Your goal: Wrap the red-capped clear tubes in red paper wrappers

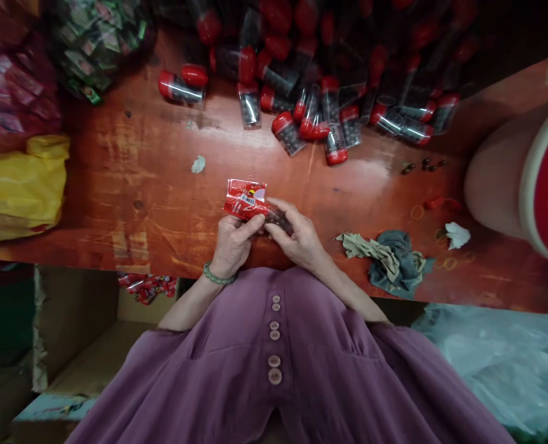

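Over the worn red table (130, 185), both hands (265, 237) pinch a red packet (245, 199) near scattered red-capped vials (311, 117).

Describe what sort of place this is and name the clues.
Probably a small hand-packing workshop: a pile of red-capped tubes on a worn wooden bench, heaped sachets, and both hands holding a red packet.

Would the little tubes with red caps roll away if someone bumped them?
Probably. The red-capped tubes look round and lie on their sides on the smooth, shiny wooden table, so a nudge could set loose ones rolling. Those piled together would likely block each other. They look like clear plastic filled with small dark beads, so likely stiff rather than squashy.
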`<state>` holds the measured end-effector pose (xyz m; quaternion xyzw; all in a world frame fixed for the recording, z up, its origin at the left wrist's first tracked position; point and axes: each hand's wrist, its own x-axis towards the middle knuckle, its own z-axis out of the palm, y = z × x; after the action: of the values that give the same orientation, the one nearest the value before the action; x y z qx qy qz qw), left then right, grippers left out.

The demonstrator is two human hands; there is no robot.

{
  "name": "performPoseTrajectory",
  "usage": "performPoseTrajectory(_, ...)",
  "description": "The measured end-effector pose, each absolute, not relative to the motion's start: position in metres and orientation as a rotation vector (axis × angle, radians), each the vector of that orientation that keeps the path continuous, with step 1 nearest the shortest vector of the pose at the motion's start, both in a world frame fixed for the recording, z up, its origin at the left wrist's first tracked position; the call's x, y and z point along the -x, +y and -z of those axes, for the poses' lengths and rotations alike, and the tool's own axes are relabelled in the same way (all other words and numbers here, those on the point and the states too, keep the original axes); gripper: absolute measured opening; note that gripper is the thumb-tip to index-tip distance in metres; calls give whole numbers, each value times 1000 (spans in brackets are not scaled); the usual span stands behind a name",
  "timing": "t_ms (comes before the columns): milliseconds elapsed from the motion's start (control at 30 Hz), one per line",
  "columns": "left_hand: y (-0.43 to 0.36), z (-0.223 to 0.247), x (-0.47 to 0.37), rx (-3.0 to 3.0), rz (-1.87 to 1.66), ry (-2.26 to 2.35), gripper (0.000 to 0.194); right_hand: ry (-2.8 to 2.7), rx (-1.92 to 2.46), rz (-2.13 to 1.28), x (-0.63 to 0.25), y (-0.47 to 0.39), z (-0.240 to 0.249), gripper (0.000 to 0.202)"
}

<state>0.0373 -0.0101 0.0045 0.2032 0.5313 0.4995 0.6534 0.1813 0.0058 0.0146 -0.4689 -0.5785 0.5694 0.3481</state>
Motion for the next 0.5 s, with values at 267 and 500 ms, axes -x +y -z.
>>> performPoseTrajectory(267,-6,-7,-40,-401,-1159,1134,41,-1383,1235,-1581,-184,2,-13,35)
performPoseTrajectory(500,-6,-8,-36,-478,-1163,1091,30,-1120,1074,-1834,-185,5,-11,39)
